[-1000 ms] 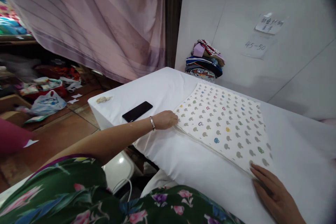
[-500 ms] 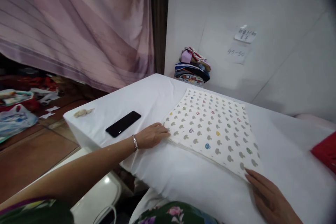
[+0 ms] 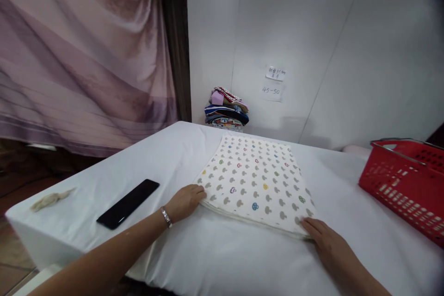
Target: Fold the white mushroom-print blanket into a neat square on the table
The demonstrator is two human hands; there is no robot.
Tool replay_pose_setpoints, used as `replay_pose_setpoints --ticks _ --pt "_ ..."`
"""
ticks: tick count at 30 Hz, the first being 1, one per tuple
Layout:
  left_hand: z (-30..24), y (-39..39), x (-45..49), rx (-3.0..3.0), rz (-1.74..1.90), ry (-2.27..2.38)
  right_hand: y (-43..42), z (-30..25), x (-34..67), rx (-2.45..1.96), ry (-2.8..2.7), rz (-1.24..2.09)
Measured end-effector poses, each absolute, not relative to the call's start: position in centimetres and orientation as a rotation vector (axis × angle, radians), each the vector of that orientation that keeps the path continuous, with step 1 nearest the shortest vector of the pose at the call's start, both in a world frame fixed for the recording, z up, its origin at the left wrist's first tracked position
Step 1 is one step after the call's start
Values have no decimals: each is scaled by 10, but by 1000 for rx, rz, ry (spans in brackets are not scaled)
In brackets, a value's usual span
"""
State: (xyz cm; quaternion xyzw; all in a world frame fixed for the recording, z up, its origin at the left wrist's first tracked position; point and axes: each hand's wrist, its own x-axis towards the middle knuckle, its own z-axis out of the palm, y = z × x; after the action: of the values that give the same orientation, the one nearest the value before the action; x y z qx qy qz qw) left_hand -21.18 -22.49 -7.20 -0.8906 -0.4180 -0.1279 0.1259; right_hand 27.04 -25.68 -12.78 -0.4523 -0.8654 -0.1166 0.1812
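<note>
A folded white cloth (image 3: 255, 178) printed with grey and coloured mushrooms lies flat on the white-covered table (image 3: 222, 259). Its layered near edge faces me. My left hand (image 3: 187, 200) has its fingers closed on the near left corner, and a silver bracelet sits on that wrist. At the near right corner, my right hand (image 3: 328, 243) pinches the cloth, fingers on top; its thumb is hidden. To the left of my left hand lies a black phone (image 3: 128, 203).
A red plastic basket (image 3: 405, 189) stands on the table at the right. Folded clothes (image 3: 227, 108) are stacked by the wall, near handwritten paper notes (image 3: 274, 83). A small beige scrap (image 3: 52, 199) rests at the table's left end. A pink curtain (image 3: 104, 55) hangs at the back left.
My view has turned right, bringing more of the red basket into sight. The right hand has closed on the near right corner; the left keeps its hold on the other corner.
</note>
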Motion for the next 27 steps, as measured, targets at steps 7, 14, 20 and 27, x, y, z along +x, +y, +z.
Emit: replay_pose_setpoints --ticks 7,14,20,27 --pt "-62 -226 -215 -2632 -520 -1327 -271 -119 264 -1290 -2426 -379" --pt "-78 -222 -219 -2611 -614 -1345 -267 -135 272 -1256 -2435 -463" --pt "-80 -222 -221 -2660 -625 -1275 -267 -139 275 -1154 -2374 -558" --pt "-81 -214 -221 -2662 -620 -1413 -260 -142 281 -1188 -2331 -426"
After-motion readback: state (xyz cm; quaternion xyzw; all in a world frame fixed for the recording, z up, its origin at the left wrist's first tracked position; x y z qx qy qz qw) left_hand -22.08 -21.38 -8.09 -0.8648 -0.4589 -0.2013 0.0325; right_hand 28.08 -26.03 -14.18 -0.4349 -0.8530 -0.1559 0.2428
